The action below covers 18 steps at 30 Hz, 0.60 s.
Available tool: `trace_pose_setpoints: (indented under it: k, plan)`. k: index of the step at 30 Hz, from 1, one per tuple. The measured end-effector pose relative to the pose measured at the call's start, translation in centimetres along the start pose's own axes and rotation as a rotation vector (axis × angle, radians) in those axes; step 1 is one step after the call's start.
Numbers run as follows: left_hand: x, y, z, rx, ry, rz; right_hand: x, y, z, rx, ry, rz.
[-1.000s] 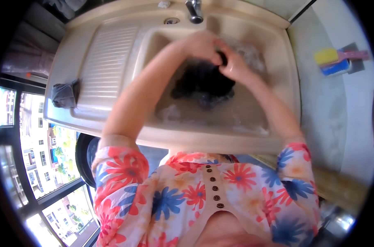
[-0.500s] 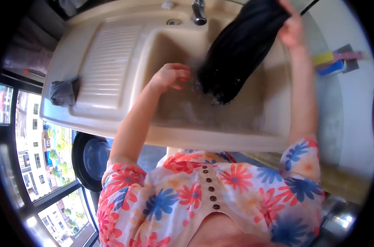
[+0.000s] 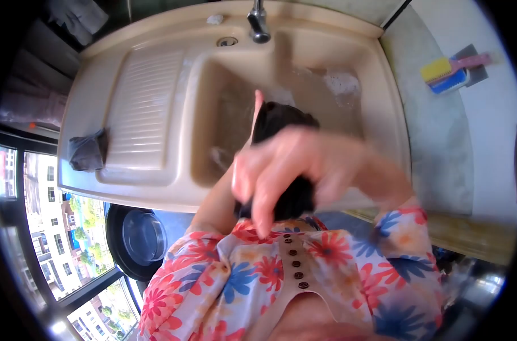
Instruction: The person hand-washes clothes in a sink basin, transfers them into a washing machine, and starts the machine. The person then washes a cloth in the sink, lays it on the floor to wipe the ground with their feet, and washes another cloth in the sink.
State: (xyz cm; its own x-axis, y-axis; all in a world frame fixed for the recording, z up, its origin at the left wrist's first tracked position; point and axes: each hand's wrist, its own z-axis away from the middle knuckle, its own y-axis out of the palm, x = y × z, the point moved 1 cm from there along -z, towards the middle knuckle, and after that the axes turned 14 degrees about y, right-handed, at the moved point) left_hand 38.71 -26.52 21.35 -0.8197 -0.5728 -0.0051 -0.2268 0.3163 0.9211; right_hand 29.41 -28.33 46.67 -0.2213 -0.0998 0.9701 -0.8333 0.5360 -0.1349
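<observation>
A wet-looking black cloth (image 3: 298,202) is bunched over the front edge of the sink, showing above and below my right hand. My right hand (image 3: 298,162) is smeared by motion and passes in front of the cloth, fingers bent to the left and downward. Whether they grip the fabric cannot be made out. Behind it, my left hand (image 3: 258,101) is mostly hidden; one finger sticks up along the cloth's left side, and the hand appears closed around the bunch. Sudsy water lies in the beige sink (image 3: 397,128) beneath.
A chrome faucet (image 3: 259,25) stands at the back rim. Left of the basin is a ribbed washboard (image 3: 144,108) with a grey cloth (image 3: 88,150) at its edge. Brushes (image 3: 449,74) lie on the right ledge. A dark round tub (image 3: 117,241) sits below left, near windows.
The black cloth has come from above the basin's right side toward my body, now bunched. My right hand swung down and left across it; my left hand, earlier apart, is now at the cloth.
</observation>
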Motion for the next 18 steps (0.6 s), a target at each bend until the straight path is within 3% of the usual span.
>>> trace_pose_setpoints:
  k: [2, 3, 5, 8, 10, 13, 15, 18]
  plan:
    - [-0.2, 4.5, -0.6, -0.315, -0.063, -0.07, -2.5, 2.4, 0.9, -0.038, 0.027, -0.111]
    - [0.5, 6.8, -1.0, -0.595, -0.043, -0.171, -3.0, 2.8, 1.9, -0.055, 0.007, -0.153]
    - [0.2, 6.0, -1.9, -0.694, 0.086, -0.354, -3.1, 2.7, 3.9, -0.151, -0.075, -0.233]
    - [0.4, 8.8, -2.6, -0.72, 0.135, -0.392, -0.5, -1.2, 7.2, -0.41, -0.325, -0.267]
    - [0.8, 8.0, -3.0, -0.715, 0.225, -0.242, -0.2, -6.2, 9.9, -0.747, -0.381, -0.204]
    - [2.3, 10.1, -3.2, -0.721, 0.205, -0.138, -7.1, -12.2, 13.2, -1.256, -0.006, -0.115]
    - [3.6, 11.8, -4.0, -0.665, 0.235, -0.177, -14.0, -11.8, 13.4, -1.349, 0.182, -0.172]
    - [3.2, 10.6, -3.2, -0.591, 0.238, -0.136, -21.4, -9.9, 12.9, -1.382, 0.293, -0.293]
